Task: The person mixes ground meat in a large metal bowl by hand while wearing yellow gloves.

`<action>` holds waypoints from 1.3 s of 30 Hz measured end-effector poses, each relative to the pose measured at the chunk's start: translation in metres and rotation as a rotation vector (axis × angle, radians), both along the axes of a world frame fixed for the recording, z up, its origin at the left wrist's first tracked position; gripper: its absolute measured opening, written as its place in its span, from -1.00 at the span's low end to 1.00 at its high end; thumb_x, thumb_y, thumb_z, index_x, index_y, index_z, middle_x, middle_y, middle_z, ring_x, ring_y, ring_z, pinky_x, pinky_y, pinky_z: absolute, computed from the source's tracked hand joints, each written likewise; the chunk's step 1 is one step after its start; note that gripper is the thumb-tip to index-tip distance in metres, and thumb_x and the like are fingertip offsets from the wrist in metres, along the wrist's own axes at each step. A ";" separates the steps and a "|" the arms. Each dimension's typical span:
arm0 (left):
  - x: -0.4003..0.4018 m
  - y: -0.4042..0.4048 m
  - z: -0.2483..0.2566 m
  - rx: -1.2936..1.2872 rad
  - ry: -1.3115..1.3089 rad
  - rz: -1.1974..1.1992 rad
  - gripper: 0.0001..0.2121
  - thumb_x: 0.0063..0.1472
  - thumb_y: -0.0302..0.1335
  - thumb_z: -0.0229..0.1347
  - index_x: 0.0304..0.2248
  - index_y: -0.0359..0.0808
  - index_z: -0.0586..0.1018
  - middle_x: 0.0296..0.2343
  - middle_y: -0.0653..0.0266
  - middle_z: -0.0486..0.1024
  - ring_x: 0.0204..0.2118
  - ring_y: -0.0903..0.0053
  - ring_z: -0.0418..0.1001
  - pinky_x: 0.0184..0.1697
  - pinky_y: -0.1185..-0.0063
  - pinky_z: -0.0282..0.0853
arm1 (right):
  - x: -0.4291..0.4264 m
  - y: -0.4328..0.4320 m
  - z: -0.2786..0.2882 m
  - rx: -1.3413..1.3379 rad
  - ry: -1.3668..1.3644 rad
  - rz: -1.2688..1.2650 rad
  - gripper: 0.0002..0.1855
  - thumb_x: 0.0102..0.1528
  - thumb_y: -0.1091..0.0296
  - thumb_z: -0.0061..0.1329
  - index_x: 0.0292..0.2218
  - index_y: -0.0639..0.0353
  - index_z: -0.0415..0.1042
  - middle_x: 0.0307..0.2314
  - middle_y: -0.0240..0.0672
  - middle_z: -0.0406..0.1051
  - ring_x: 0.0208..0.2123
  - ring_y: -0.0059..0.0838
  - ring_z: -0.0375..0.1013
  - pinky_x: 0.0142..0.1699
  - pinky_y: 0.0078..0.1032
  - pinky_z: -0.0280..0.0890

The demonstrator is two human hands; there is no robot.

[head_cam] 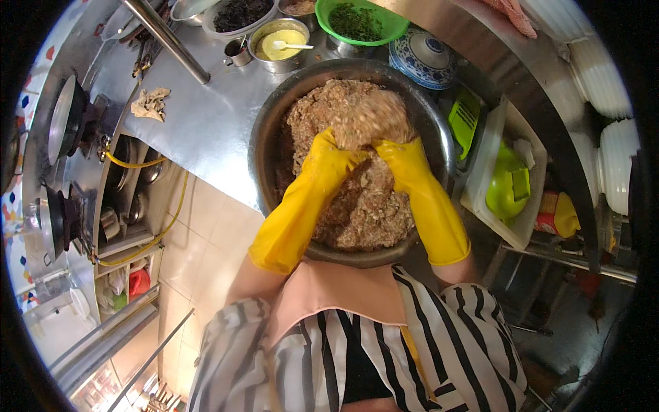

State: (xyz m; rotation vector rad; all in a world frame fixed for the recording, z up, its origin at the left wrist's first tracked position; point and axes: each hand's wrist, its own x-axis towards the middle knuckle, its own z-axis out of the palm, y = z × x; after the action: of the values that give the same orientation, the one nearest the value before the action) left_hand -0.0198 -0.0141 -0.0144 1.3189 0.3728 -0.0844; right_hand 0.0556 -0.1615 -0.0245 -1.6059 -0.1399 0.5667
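Observation:
A large round metal basin (447,154) stands in front of me, heaped with a ground meat mixture (383,216). Both of my hands wear long yellow rubber gloves and are over the middle of the basin. Between them they hold up a lump of the mixture (376,116), blurred by motion. My left hand (332,154) grips its near left side, the thumb pointing right. My right hand (401,154) has the near right side. Most fingers of both hands are hidden beneath or behind the lump.
Behind the basin are a metal bowl of yellow powder (267,46) with a white spoon (291,46), a green colander of chopped greens (322,18) and a blue-and-white lidded pot (422,59). A crumpled cloth (150,104) lies left; a white plastic basket (476,190) stands right. A metal post (170,44) rises from the table.

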 end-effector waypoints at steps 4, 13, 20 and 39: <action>0.003 0.016 0.002 0.567 0.372 -0.063 -0.51 0.02 -0.19 0.17 -0.13 -0.36 0.48 -0.27 -0.05 0.51 -0.14 0.15 0.45 -0.06 0.44 0.29 | 0.011 0.000 -0.039 -0.238 -0.112 -0.069 -0.51 -0.05 0.37 0.06 -0.07 0.30 0.30 -0.23 -0.19 0.40 -0.26 -0.44 0.40 -0.18 -0.51 0.31; -0.034 0.048 -0.030 0.606 0.282 0.121 -0.31 -0.01 -0.32 0.23 0.10 -0.30 0.23 0.02 -0.07 0.26 0.08 0.21 0.25 0.13 0.46 0.12 | 0.061 0.012 0.014 -0.266 -0.337 0.259 -0.54 -0.05 0.30 0.15 -0.09 0.13 0.37 -0.21 -0.35 0.40 -0.17 -0.54 0.36 -0.03 -0.55 0.24; -0.006 0.039 -0.090 0.221 0.098 0.213 -0.07 -0.23 -0.69 0.32 0.17 -0.17 0.12 0.04 0.10 0.26 0.07 0.36 0.23 0.11 0.53 0.13 | 0.064 0.050 -0.033 -0.119 -0.137 0.546 -0.22 -0.16 0.30 0.26 0.07 0.19 0.23 0.05 -0.21 0.17 0.10 -0.36 0.13 0.14 -0.46 0.10; 0.014 0.017 0.002 0.550 0.328 -0.109 -0.52 0.00 -0.30 0.17 -0.10 -0.41 0.45 -0.18 -0.13 0.45 -0.12 0.17 0.44 -0.10 0.41 0.32 | 0.022 0.026 0.005 -0.178 -0.176 0.046 -0.61 -0.07 0.41 0.09 -0.16 0.26 0.38 -0.44 -0.35 0.41 -0.45 -0.59 0.34 -0.30 -0.60 0.27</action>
State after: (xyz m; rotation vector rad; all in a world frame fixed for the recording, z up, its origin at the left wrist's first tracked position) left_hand -0.0060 0.0032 -0.0121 1.8764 0.6315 -0.3093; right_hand 0.0778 -0.1354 -0.0197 -1.8294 -0.2641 0.4831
